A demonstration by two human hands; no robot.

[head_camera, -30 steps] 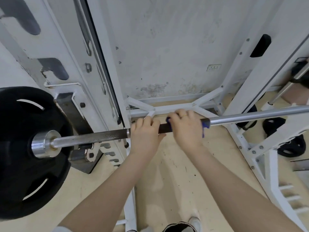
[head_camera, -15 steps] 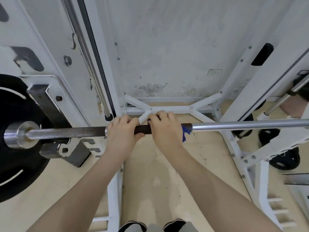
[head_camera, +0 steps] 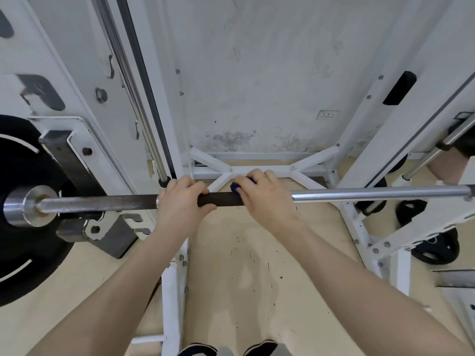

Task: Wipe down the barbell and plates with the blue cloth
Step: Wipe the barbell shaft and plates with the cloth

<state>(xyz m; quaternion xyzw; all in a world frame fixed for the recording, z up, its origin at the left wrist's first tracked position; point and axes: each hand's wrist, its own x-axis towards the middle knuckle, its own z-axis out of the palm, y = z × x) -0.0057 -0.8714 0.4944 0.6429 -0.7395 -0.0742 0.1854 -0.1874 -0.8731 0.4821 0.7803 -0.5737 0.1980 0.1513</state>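
Your right hand [head_camera: 267, 199] has its fingers [head_camera: 253, 177] curled over the one cloth [head_camera: 235, 187], pressing it round the bar [head_camera: 221, 199], and your left hand [head_camera: 180, 201] grips bare bar just beside it. The bar's long axis runs left to right under both sets of fingers. One plate [head_camera: 23, 227] sits at the far left end, nearer your left hand, with two more on the floor beyond your right.

Both hands grip the barbell [head_camera: 359, 194], the right hand [head_camera: 267, 199] pressing the blue cloth [head_camera: 235, 187].
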